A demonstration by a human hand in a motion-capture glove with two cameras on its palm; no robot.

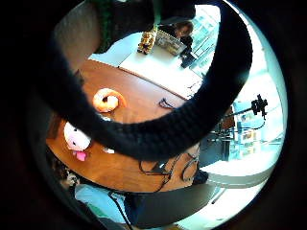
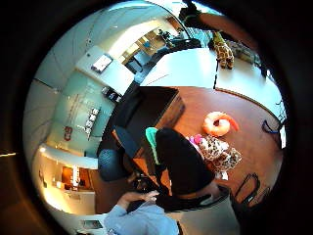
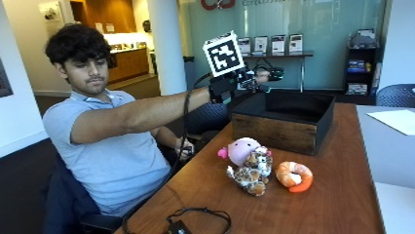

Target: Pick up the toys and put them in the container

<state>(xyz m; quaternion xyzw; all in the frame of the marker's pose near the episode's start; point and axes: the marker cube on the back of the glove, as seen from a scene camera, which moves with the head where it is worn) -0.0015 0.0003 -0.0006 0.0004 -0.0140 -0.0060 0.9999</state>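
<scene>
Three plush toys lie together on the brown wooden table: a pink and white one, a spotted one and an orange shrimp. Behind them stands the container, a wooden box with a black inside. My gloved right hand is raised in the air above the box's near left corner, fingers stretched out, and I see nothing in it. The little finger side palm view looks down on the shrimp and the pink toy. The thumb side palm view shows the box, the shrimp and the spotted toy.
Black cables lie on the table's near end. A white table adjoins on the right with a sheet of paper; a giraffe toy stands on it farther off. A blue chair stands behind.
</scene>
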